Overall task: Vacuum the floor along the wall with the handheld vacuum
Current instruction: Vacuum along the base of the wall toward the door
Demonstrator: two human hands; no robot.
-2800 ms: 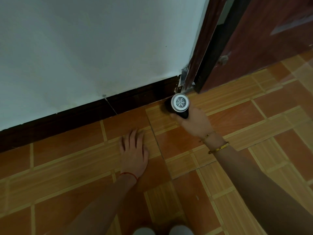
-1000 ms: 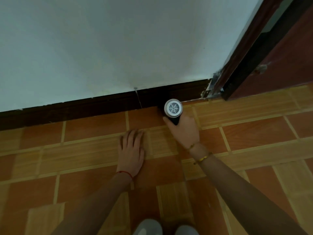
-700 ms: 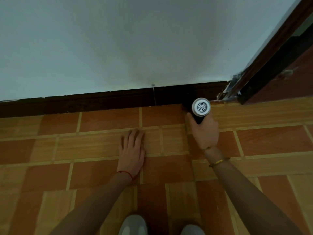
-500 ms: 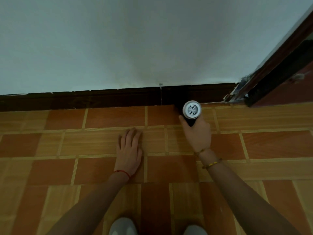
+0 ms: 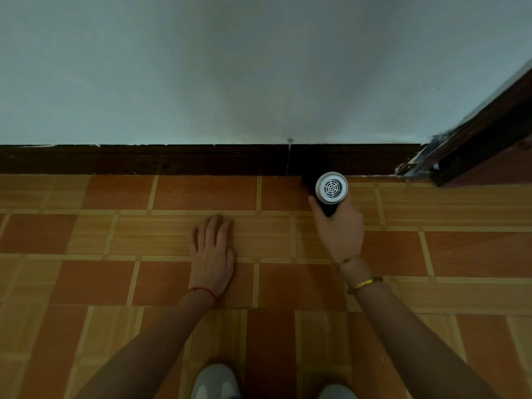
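Note:
The handheld vacuum (image 5: 331, 188) is a black body with a round white rear grille facing the camera. Its front end points down at the floor, right against the dark baseboard (image 5: 172, 159). My right hand (image 5: 339, 228) grips its body from below and behind. My left hand (image 5: 211, 250) lies flat, palm down, on the orange tiled floor (image 5: 86, 283), to the left of the vacuum and apart from it. The vacuum's nozzle is hidden behind its own body.
The white wall (image 5: 230, 67) rises above the baseboard. A dark wooden door frame (image 5: 472, 139) stands at the right, past the vacuum. My two light shoes (image 5: 214, 383) show at the bottom edge.
The vacuum and my right hand have shifted left along the baseboard, away from the door frame. My left hand has stayed flat on the tiles.

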